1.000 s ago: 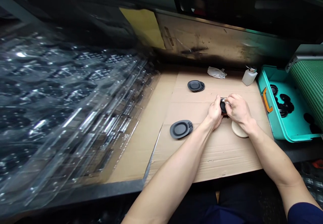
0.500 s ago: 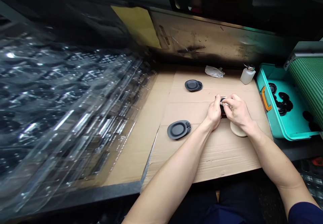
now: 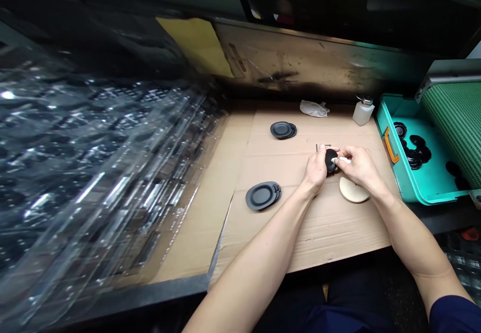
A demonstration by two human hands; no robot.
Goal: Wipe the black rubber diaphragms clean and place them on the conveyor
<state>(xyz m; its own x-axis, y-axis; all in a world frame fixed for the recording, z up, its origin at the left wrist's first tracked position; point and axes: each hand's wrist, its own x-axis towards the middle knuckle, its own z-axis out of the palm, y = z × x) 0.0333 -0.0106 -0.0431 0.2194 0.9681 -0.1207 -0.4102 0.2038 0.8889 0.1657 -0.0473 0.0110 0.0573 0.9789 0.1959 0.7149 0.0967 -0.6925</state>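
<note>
My left hand (image 3: 316,168) is closed on a small round black part (image 3: 330,159), held by its edge over the cardboard. Pinched in my right hand (image 3: 358,165) is a white cloth (image 3: 343,160), a small piece that touches the face of the part. Under my right wrist lies a round beige disc (image 3: 352,191), partly covered by the hand. To the left, two small stacks of flat black oval pieces rest on the cardboard: a nearer stack (image 3: 262,196) and a farther stack (image 3: 282,129).
A teal bin (image 3: 409,185) with an orange handle holds several black round parts at right, beside a green conveyor belt (image 3: 456,112). A pump bottle (image 3: 363,111) and crumpled white tissue (image 3: 314,108) stand at the back. Stacked clear plastic trays (image 3: 112,183) fill the left.
My right hand has drawn back slightly, showing more of the black part's face and the white cloth. More of the beige disc is uncovered. The whole view has shifted a little.
</note>
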